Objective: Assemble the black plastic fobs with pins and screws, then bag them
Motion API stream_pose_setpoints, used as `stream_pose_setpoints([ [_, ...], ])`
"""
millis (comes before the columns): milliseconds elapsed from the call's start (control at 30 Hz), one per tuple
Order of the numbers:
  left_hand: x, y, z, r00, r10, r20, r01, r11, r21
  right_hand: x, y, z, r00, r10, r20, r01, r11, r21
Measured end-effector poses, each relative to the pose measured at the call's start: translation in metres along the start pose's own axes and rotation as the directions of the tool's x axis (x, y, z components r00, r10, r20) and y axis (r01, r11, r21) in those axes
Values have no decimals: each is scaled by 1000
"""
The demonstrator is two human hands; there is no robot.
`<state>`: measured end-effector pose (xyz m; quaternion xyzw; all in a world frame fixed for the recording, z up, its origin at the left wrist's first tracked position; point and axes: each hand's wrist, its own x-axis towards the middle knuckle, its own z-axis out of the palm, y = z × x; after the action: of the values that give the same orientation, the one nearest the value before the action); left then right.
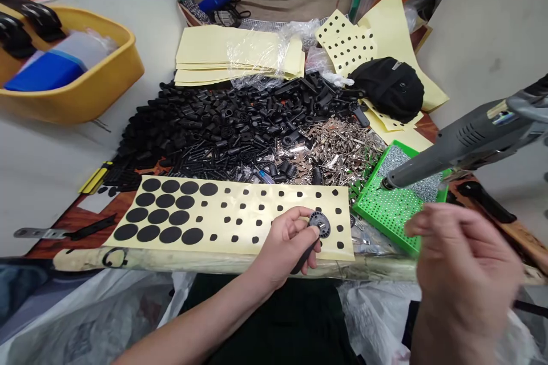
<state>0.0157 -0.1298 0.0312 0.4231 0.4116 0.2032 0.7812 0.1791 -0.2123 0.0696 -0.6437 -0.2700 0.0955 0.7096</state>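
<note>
My left hand (pixel 295 239) is closed around a black plastic handle with a round head (pixel 319 224). The open, ribbed side of the head faces up, and a small metal bit shows in its middle. Below the hand lies a yellow backing sheet (pixel 240 204) with large black discs (pixel 165 201) at its left and rows of small black dots over the rest. My right hand (pixel 466 268) is raised beside a green perforated tray (pixel 387 214) of small silvery screws (pixel 423 187). Its fingers are curled and pinched together, slightly blurred; anything between them is hidden.
A grey power screwdriver (pixel 454 140) hangs over the tray. Behind the sheet are piled black plastic parts (pixel 231 114) and small metal pieces (pixel 338 151). A yellow basket (pixel 107 85) hangs left. Stacked yellow sheets (pixel 205 51) and a black cap (pixel 389 91) lie behind.
</note>
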Motion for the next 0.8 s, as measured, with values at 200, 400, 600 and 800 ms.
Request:
stream_pose_setpoints([
  [200, -8, -1, -2, 988, 141, 64, -149, 979, 137, -34, 30, 25, 794, 302, 527, -234, 953, -193],
  [400, -15, -6, -11, 863, 457, 218, -502, 827, 255, -42, 29, 23, 835, 100, 541, -28, 990, -139],
  [600, -18, -7, -15, 792, 564, 233, -610, 735, 297, -51, 28, 22, 821, -180, 543, 275, 956, -100],
  [800, -20, -6, -14, 685, 685, 248, -713, 562, 419, -58, 33, 23, 830, -217, 515, 308, 946, -98],
])
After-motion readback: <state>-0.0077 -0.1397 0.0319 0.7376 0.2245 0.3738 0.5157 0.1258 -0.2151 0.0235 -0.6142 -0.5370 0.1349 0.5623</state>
